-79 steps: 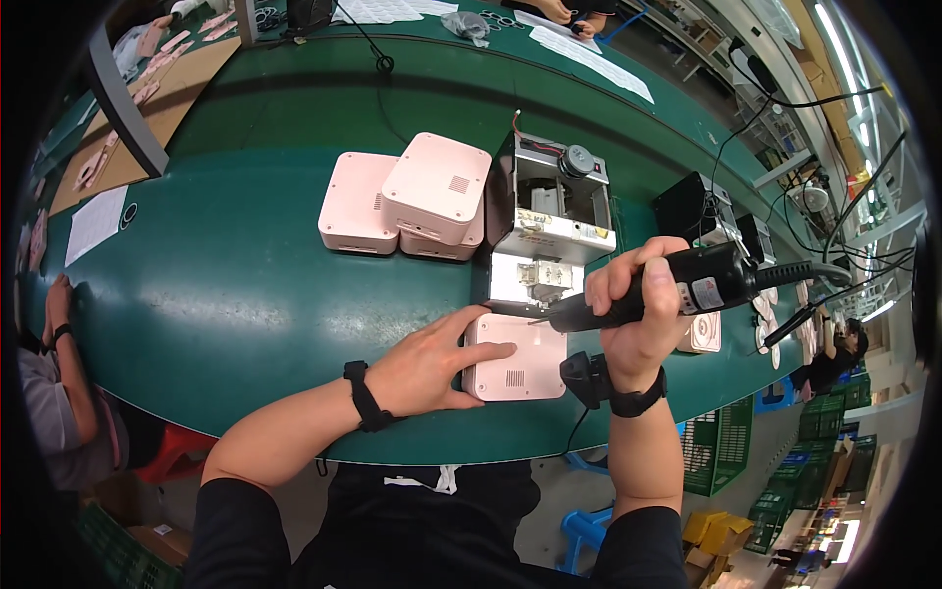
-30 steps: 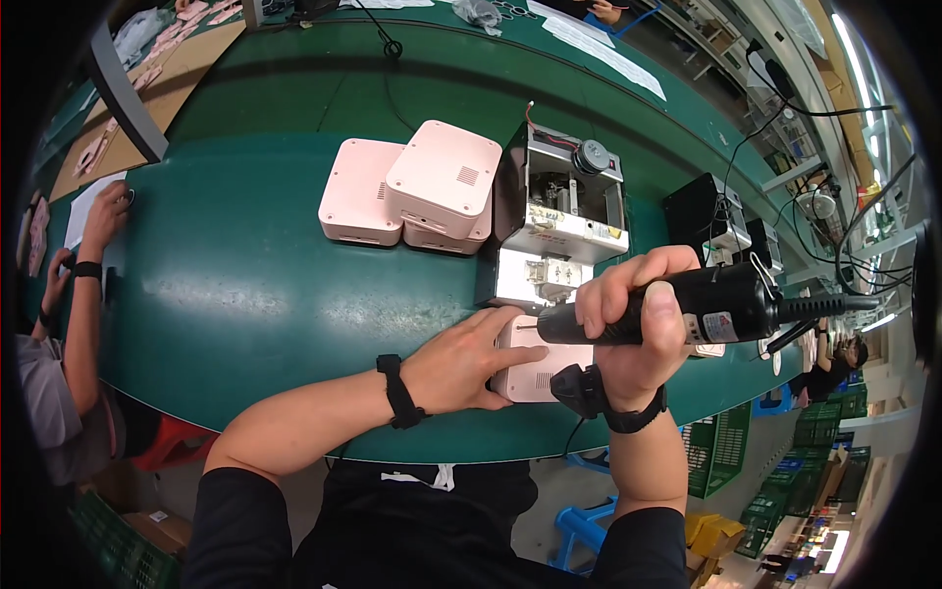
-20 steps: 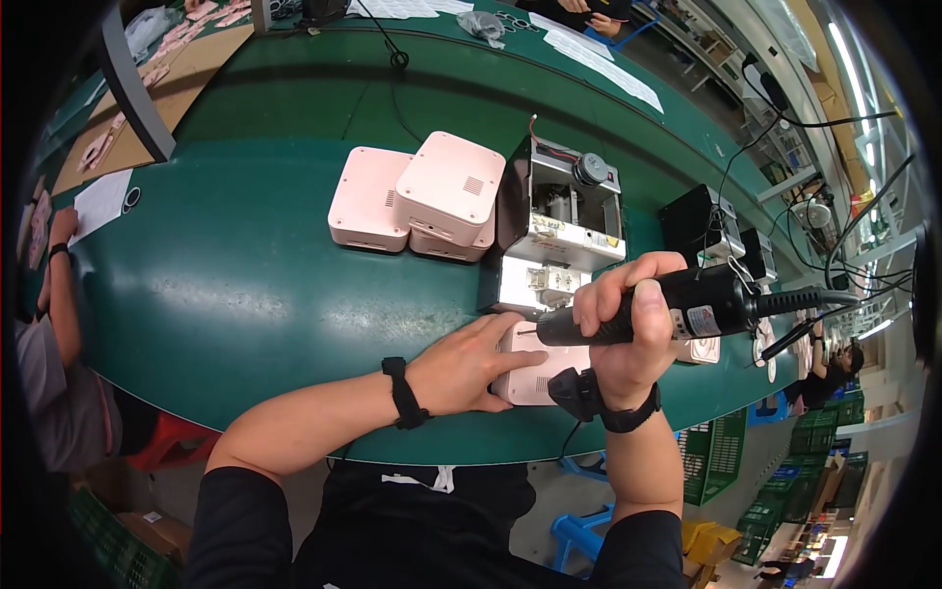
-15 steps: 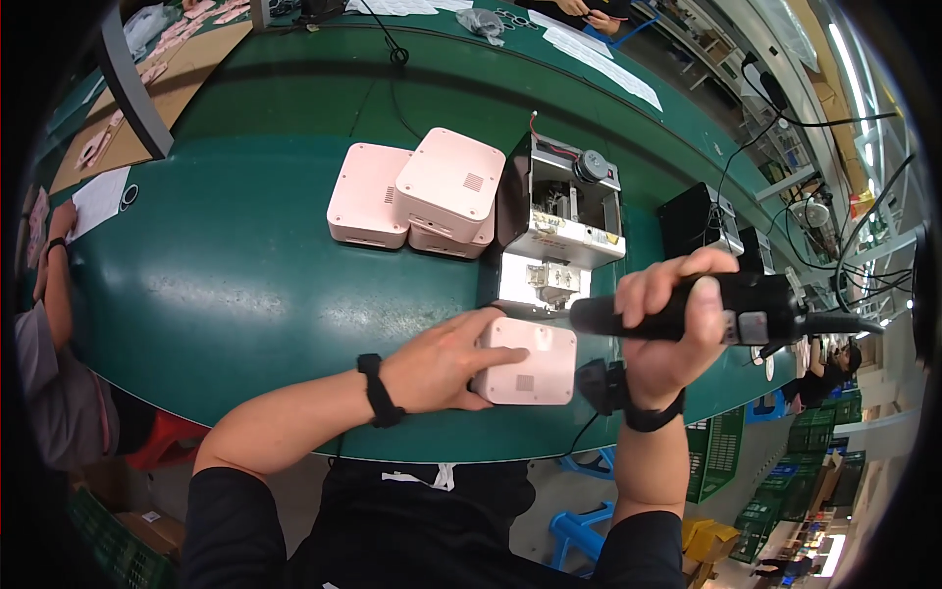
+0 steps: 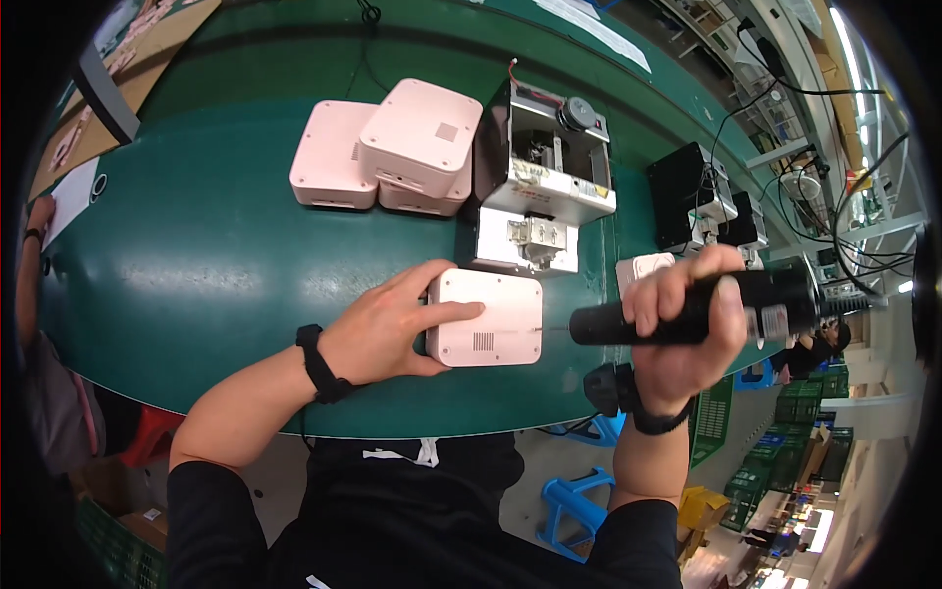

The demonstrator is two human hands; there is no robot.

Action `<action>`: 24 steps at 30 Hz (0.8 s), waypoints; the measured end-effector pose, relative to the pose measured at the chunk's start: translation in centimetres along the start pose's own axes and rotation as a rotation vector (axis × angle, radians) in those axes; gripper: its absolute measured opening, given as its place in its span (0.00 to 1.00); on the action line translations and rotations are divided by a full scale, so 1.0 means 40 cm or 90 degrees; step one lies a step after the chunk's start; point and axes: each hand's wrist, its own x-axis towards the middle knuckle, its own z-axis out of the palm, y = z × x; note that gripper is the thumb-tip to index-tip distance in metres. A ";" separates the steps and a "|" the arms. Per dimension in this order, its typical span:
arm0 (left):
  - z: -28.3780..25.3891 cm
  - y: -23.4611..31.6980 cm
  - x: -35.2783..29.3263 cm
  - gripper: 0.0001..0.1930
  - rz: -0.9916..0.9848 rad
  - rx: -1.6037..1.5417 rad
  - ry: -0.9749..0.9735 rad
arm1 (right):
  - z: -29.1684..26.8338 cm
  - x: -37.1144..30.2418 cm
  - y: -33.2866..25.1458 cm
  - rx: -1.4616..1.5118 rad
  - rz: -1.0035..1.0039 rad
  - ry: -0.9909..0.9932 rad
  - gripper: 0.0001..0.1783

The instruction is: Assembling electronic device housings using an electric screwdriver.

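Observation:
My left hand (image 5: 378,329) grips a pale pink plastic box (image 5: 510,299) by its left side, index finger across the top and thumb along the near edge. The box lies on the green table with screw holes at its corners and a small slotted vent facing up. In my right hand (image 5: 687,334) is a black electric screwdriver (image 5: 628,324), held nearly level with its tip pointing left. Its thin bit appears to reach the box's right edge; whether it touches is hard to tell. Beyond the box stands a metal screw feeder (image 5: 545,177) with an open top.
Several similar pink boxes (image 5: 422,137) are stacked left of the feeder. Another pink box (image 5: 643,267) lies partly behind my right hand. Black machines (image 5: 692,196) with loose cables stand at the right. A person's arm (image 5: 31,240) rests at the far left of the green table (image 5: 196,285).
The view has shifted, so the table things appear higher and further left. My left hand and the pink box sit further left in view, and the screwdriver's bit now shows near the box's right edge.

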 end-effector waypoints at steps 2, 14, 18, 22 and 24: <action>0.002 0.000 0.006 0.37 0.001 0.000 -0.003 | -0.011 -0.029 -0.018 -0.003 -0.007 -0.006 0.16; 0.009 0.007 0.009 0.37 -0.021 -0.010 -0.023 | -0.037 -0.108 0.034 -0.048 -0.018 0.016 0.18; 0.012 0.000 0.008 0.37 -0.002 0.013 -0.004 | -0.031 -0.106 0.035 -0.047 -0.014 -0.003 0.17; 0.009 -0.001 0.007 0.37 0.008 0.021 0.004 | -0.039 -0.092 0.041 -0.032 -0.012 -0.008 0.17; 0.009 0.003 0.007 0.37 -0.007 0.003 -0.013 | -0.033 -0.071 0.028 -0.038 -0.010 0.000 0.16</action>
